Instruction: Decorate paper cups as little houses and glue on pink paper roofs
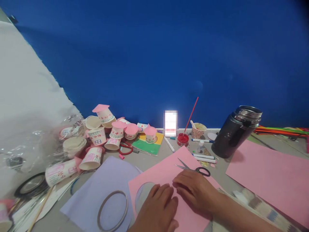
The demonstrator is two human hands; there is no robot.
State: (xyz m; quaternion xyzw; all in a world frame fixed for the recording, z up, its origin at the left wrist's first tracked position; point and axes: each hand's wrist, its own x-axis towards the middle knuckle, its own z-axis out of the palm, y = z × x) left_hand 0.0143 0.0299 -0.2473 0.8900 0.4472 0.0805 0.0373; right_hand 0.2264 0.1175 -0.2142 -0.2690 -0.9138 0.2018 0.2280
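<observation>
A sheet of pink paper (pixel 154 172) lies on the table under both hands. My left hand (pixel 158 207) rests on it with fingers laid forward, partly over a grey round shape (pixel 142 195); whether this is a disc or a cut-out cannot be told. My right hand (pixel 195 191) presses its bent, slightly parted fingertips on the same sheet, just to the right of the left fingers. Nothing shows in either hand, though the undersides are hidden. Black-handled scissors (pixel 202 170) lie on the sheet beyond my right knuckles, blades pointing left.
Lilac paper (pixel 106 180) bears a grey ring (pixel 99 211) at left. Decorated paper cups (pixel 98 135) with pink cone tops crowd behind it. Red paint (pixel 182 139), markers (pixel 204 158) and a dark flask (pixel 231 132) stand or lie farther back. More pink paper (pixel 270 174) is at right.
</observation>
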